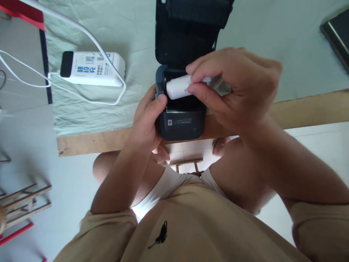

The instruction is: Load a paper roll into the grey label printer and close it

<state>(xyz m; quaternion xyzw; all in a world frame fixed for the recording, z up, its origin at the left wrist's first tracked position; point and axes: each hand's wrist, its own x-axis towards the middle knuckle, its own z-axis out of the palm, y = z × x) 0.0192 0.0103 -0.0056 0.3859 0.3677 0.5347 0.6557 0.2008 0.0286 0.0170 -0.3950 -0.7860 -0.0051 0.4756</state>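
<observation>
A dark portable label printer lies at the table's front edge with its lid swung back, away from me. My left hand grips the printer's left side, thumb resting on the rim of the open bay. Between the thumb and fingers of my right hand is a white paper roll, held tilted over the bay, its left end inside the opening. My right palm and fingers cover part of the roll's right end, where something translucent shows.
A white power bank with a black end lies left on the green cloth, a white cable looping over it. A dark flat object sits at the far right. The table's bare wooden edge runs before my knees.
</observation>
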